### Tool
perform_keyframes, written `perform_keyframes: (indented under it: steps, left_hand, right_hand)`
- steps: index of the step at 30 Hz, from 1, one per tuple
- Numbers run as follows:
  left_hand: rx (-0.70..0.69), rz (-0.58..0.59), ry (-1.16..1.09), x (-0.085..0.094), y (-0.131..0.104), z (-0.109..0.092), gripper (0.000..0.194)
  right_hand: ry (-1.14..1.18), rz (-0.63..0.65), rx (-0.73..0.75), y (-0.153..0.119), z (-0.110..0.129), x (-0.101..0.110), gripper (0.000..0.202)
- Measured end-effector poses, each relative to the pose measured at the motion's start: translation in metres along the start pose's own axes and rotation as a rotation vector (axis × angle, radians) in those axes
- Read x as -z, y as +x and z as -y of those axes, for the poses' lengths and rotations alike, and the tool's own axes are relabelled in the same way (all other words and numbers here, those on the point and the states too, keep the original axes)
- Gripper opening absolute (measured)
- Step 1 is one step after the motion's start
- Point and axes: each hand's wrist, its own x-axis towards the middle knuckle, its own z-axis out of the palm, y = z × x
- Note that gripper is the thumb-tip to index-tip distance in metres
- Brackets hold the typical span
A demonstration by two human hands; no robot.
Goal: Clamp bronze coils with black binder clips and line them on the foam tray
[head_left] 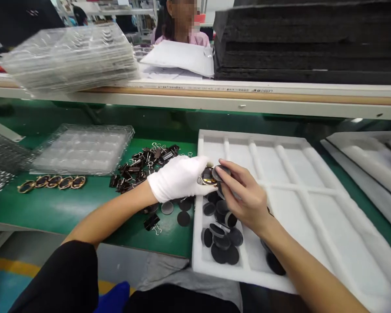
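My left hand [179,177], in a white glove, is closed on a small round gold-rimmed watch case [209,176] with a dark face. Bare-fingered, my right hand [244,191] pinches a flat dark round disc [222,173] against or just beside the watch case; whether they touch I cannot tell. Below my right hand, several dark discs [224,252] lie heaped in a compartment of the white foam tray [215,273]. Black binder clips [140,165] are piled behind and beside my left hand. A few loose discs [183,218] lie on the green table near a single binder clip [152,222].
Several gold-rimmed watch cases [54,181] stand in a row at left, before a clear plastic tray [84,150]. Above, a shelf edge [182,98] crosses the view, carrying stacked clear trays [74,58] and black foam sheets [306,43]. A person [198,38] sits beyond it.
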Motion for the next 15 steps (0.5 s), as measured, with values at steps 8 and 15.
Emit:
perform_keyframes:
  steps: [8, 15]
  left_hand:
    - [-0.05, -0.004, 0.026, 0.003, -0.001, -0.005, 0.038]
    - [-0.093, 0.017, 0.143, 0.009, 0.0, -0.014, 0.04]
  right_hand:
    - [0.291, 0.146, -0.18, -0.002, 0.012, 0.003, 0.06]
    - [0.625, 0.161, -0.834, 0.005, 0.006, 0.005, 0.036]
